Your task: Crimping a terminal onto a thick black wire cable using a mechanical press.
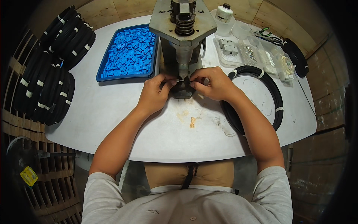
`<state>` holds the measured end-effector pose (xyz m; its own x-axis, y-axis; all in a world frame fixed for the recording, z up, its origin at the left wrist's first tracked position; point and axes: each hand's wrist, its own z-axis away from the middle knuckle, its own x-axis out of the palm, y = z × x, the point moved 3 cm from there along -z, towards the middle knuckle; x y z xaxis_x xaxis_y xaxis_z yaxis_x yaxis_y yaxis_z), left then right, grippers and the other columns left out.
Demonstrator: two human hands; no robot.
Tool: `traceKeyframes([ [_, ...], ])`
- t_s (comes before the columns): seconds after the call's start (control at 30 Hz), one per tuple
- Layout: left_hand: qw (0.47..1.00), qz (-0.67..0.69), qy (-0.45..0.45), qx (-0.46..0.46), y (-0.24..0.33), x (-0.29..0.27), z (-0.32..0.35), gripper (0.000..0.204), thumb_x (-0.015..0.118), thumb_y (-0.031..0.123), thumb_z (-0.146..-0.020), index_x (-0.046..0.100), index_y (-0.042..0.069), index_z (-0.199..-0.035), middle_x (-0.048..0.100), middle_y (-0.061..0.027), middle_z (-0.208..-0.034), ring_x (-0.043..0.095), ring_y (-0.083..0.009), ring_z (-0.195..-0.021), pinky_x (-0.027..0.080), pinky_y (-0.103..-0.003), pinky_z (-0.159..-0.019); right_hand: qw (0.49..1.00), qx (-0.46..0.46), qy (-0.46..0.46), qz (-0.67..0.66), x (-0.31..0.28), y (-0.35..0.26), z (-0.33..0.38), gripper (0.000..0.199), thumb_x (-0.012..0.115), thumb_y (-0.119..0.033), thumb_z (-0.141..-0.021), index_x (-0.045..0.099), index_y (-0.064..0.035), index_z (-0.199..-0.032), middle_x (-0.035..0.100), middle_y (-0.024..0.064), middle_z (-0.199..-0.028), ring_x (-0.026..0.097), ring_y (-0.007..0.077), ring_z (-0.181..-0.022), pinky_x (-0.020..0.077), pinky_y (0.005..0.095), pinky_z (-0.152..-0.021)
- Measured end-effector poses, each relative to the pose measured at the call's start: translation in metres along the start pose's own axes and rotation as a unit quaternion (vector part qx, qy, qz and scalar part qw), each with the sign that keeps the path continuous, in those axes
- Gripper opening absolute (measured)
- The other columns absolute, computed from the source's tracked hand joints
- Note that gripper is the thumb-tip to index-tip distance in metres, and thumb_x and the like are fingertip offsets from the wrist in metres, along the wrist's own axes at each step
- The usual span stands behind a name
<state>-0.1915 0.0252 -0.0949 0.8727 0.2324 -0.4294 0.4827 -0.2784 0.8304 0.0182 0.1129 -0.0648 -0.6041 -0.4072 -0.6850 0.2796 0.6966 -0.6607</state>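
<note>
A grey metal bench press (182, 28) with a coil spring stands at the far middle of the table. Both hands meet at the foot of its ram. The fingertips of my left hand (153, 91) pinch a small thin metallic-looking piece (179, 80), just left of the tool area. From the other side, my right hand (214, 83) has thumb and index finger pinched together close to the die; what they hold is too small and dark to make out. A coil of black cable (276, 95) lies by my right forearm, which covers part of it.
A dark blue tray (99, 76) of small blue plastic parts lies left of the press. Bundled black coils (44, 87) stand at the far left. Clear boxes of metal parts (250, 56), a white bottle (224, 14), pliers (264, 33) and another black coil (294, 56) fill the back right.
</note>
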Motion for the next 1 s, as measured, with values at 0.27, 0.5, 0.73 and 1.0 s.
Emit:
traceKeyframes([
  [0.27, 1.000, 0.007, -0.001, 0.000, 0.0003, 0.0004, -0.0003, 0.017, 0.066, 0.009, -0.099, 0.074, -0.003, -0.108, 0.078, -0.0174, -0.097, 0.075, -0.0243, -0.087, 0.058, -0.034, -0.080, 1.000, 0.009, -0.004, 0.002, -0.0019, -0.0023, 0.0001, 0.017, 0.073, -0.014, -0.087, 0.076, -0.0024, -0.099, 0.069, 0.0118, -0.070, 0.066, 0.0241, -0.062, 0.0532, 0.0348, -0.062],
  [0.5, 1.000, 0.002, 0.001, 0.004, -0.0011, -0.0001, -0.0004, 0.017, 0.066, 0.009, -0.099, 0.074, -0.003, -0.109, 0.078, -0.0174, -0.096, 0.075, -0.0246, -0.087, 0.057, -0.034, -0.080, 0.999, 0.027, -0.026, 0.011, -0.0025, -0.0044, -0.0003, 0.016, 0.075, -0.011, -0.088, 0.076, -0.0004, -0.100, 0.073, 0.0106, -0.079, 0.069, 0.0183, -0.071, 0.0556, 0.0317, -0.066],
  [0.73, 1.000, 0.000, 0.002, 0.001, -0.0012, -0.0009, 0.0004, 0.017, 0.066, 0.008, -0.098, 0.073, -0.003, -0.108, 0.077, -0.0179, -0.097, 0.075, -0.0259, -0.086, 0.058, -0.035, -0.080, 0.999, 0.037, -0.028, 0.016, -0.0022, -0.0051, -0.0007, 0.016, 0.076, -0.011, -0.088, 0.076, -0.0006, -0.100, 0.074, 0.0104, -0.080, 0.070, 0.0193, -0.072, 0.0557, 0.0321, -0.068],
  [1.0, 1.000, -0.007, 0.001, -0.004, 0.0017, -0.0005, 0.0008, 0.017, 0.066, 0.008, -0.098, 0.072, -0.004, -0.107, 0.076, -0.0189, -0.096, 0.074, -0.0272, -0.086, 0.058, -0.035, -0.080, 0.999, 0.028, -0.021, 0.017, -0.0017, -0.0043, -0.0004, 0.016, 0.076, -0.012, -0.088, 0.076, -0.0007, -0.099, 0.074, 0.0106, -0.080, 0.070, 0.0194, -0.072, 0.0556, 0.0320, -0.069],
])
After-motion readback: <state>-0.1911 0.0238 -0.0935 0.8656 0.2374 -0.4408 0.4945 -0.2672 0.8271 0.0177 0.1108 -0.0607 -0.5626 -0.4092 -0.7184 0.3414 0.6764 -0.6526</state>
